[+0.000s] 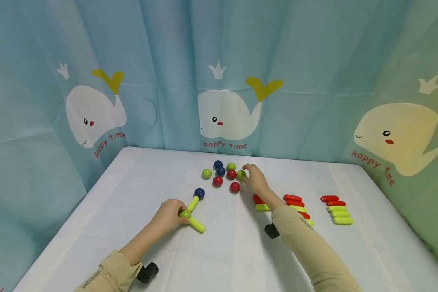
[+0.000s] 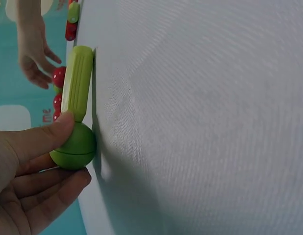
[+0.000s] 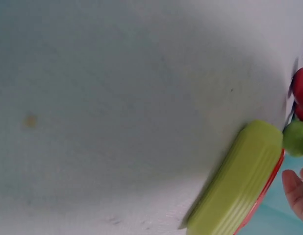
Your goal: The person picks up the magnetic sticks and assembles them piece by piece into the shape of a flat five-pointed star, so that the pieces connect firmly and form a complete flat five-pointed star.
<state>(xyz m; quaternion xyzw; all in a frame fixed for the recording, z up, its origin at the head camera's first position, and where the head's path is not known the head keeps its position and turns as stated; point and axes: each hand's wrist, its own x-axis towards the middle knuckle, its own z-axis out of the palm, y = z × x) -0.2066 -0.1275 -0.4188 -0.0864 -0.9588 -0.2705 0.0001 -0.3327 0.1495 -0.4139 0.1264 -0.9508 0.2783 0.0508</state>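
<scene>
My left hand (image 1: 170,215) pinches a green ball (image 2: 75,147) between thumb and fingers. Two light-green sticks (image 1: 197,225) are joined to it at an angle, and a dark blue ball (image 1: 199,193) caps the farther stick. Over at the ball cluster, my right hand (image 1: 256,179) reaches with bent, parted fingers to a loose green ball (image 1: 241,174). In the right wrist view its fingertips (image 3: 292,183) appear just apart from a green ball (image 3: 295,138); their far side is out of frame.
Several red balls (image 1: 235,187), blue balls (image 1: 218,164) and green balls (image 1: 206,173) lie at the table's back middle. Red sticks (image 1: 293,198) and green sticks (image 1: 342,220) lie in groups on the right, partly under my right forearm. A whale-print curtain (image 1: 175,81) hangs behind the table (image 1: 131,178).
</scene>
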